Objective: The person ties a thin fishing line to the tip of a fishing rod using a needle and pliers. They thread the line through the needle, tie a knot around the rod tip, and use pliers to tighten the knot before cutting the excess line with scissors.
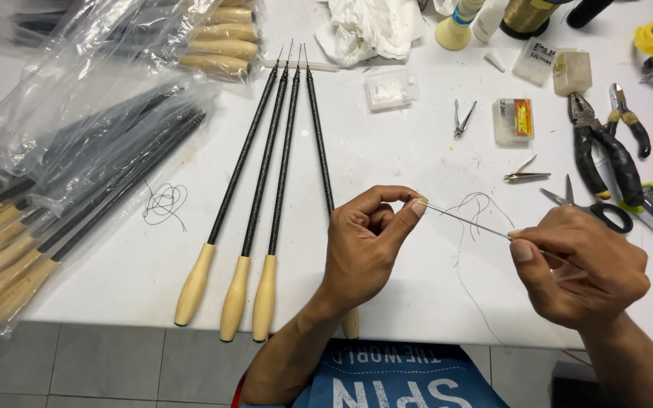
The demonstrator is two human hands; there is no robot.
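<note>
My left hand (pixel 368 238) pinches the far tip of a thin metal rod (pixel 462 218) between thumb and forefinger. My right hand (pixel 580 268) grips the rod's other end, holding it nearly level above the white table (pixel 417 151). A fine dark thread (pixel 471 208) loops and trails down from the rod. Left of my hands lie several black rods with pale wooden handles (pixel 255 189), side by side, tips pointing away; one handle is partly hidden under my left wrist.
Clear plastic bags of similar rods (pixel 77 136) fill the left side. Pliers (pixel 606 151), scissors (pixel 595 208), tweezers (pixel 527 176), nail clippers (pixel 461 119), small plastic boxes (pixel 513 121), a loose thread coil (pixel 164 202), crumpled cloth (pixel 368 30) and spools (pixel 527 15) lie around.
</note>
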